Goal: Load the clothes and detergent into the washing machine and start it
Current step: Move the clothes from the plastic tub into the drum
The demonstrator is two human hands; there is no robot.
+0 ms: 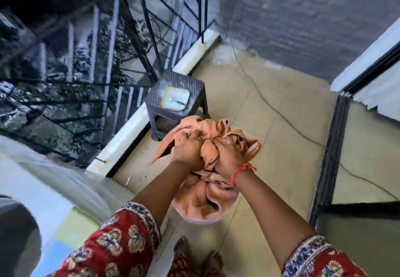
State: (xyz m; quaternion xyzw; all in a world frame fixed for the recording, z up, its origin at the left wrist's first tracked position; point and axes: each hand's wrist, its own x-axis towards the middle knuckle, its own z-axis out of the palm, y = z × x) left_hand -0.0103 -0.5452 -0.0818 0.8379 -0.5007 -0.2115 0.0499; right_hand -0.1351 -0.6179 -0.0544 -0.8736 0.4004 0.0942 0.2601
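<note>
Head view: both hands, left (187,148) and right (227,157), clench a bunched peach cloth (203,198); washing machine (19,229) blurred, cut off.

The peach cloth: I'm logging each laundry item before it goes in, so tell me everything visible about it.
The peach cloth is a soft, plain salmon-pink fabric, bunched into a crumpled bundle with deep folds and loose flaps. Both hands hold it in the air above the tiled floor: the left hand and the right hand each grip gathered folds at the top, and the rest sags below. Nothing else touches it. It hangs just in front of the dark stool.
</note>
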